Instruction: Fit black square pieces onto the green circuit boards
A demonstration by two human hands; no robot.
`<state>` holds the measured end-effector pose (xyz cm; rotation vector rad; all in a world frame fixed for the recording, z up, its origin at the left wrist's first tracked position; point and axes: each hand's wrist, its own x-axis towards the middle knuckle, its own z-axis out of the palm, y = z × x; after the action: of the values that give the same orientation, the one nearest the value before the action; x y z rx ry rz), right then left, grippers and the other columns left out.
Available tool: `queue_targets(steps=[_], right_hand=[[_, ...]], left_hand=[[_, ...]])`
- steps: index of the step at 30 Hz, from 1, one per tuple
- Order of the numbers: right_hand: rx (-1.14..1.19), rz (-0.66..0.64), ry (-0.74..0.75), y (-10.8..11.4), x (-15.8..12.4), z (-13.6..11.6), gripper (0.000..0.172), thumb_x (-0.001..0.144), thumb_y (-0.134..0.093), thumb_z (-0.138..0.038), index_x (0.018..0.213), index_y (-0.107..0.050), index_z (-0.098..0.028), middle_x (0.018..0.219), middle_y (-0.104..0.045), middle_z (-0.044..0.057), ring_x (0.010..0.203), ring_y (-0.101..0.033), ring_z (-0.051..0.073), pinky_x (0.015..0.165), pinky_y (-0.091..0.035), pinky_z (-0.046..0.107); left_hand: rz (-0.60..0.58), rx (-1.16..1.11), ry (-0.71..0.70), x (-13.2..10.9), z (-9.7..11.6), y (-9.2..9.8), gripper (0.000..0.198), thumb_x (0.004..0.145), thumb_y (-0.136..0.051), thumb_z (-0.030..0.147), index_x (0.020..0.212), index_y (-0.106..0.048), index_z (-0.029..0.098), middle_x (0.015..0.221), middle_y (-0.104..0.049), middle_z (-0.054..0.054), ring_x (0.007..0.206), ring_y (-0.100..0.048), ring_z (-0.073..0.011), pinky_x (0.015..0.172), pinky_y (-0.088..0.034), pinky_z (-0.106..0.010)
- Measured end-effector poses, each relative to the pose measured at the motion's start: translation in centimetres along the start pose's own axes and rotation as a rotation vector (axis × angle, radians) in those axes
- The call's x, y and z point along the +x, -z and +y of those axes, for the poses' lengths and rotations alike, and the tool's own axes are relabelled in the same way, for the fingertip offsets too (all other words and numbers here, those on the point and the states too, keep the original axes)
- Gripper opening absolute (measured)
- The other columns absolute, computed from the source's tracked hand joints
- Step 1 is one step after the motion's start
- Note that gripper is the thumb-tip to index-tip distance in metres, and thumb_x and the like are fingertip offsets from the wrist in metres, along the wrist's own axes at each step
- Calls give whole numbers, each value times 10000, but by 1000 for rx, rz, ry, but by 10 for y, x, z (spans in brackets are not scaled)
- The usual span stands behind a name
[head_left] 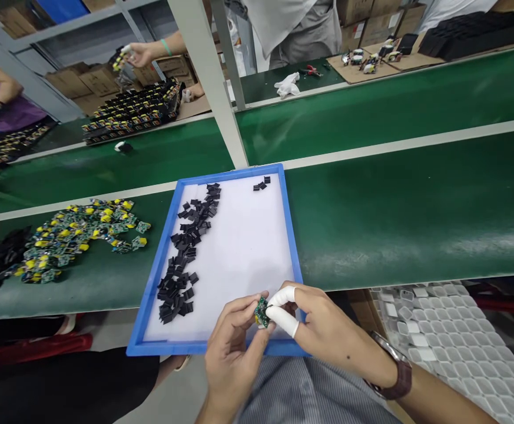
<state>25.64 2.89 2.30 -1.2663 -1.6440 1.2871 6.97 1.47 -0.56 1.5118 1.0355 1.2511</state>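
Over the near edge of a blue-rimmed tray [292, 235], my left hand [236, 347] grips a small green circuit board [261, 312] with a yellow part on its lower side. My right hand [314, 312], with white finger cots on thumb and forefinger, pinches at the board's right side. Something small and dark shows at those fingertips, too small to name. Many small black plastic pieces [190, 232] lie loose along the tray's left side. A few more black pieces [262, 184] sit near its far right corner.
A heap of circuit boards with yellow parts [84, 229] lies on the green bench [393, 224] to the left, beside a black pile [5, 253]. Clear plastic cups [455, 335] stand at lower right. A white post [208, 76] rises behind the tray. Co-workers handle parts across the line.
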Motion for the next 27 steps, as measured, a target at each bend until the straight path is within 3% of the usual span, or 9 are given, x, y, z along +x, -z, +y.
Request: queue_targets(steps=[11,17,22,27], right_hand=[[110,112,27,-13,-5,7,105,976,-615,-181,969,-710,-225,862,-715,-14,752,-616,146,716,-477,272],[234,29,-76,-9,-1,5,131,931,-613,-132,833,-672,-196,766,-676,-10,713,-636,150,673,-517,256],[109,-31,4,2,1,-1,172,932,-591,-109,815,-674,-205,804,-704,-8,735,-637,152,723,-518,276],[52,-127,-2,9,5,0,164,926,-591,-105,814,-666,-200,789,-699,-5,689,-609,147,643,-478,260]], left_hand=[[2,-21,10,-1,3,2,443,878,-666,-2,1232,-702,261,1241,-654,-104,1179,-713,-327,919,-660,-474],[-15,37,-48,-3,0,3,504,849,-682,-41,1248,-701,265,1214,-676,-105,1139,-726,-306,896,-668,-466],[-14,62,-60,-1,3,1,527,831,-692,-59,1249,-707,261,1205,-694,-102,1114,-731,-292,884,-674,-454],[-44,90,-100,-1,3,1,550,817,-702,-68,1266,-701,248,1197,-709,-106,1110,-727,-285,870,-678,-439]])
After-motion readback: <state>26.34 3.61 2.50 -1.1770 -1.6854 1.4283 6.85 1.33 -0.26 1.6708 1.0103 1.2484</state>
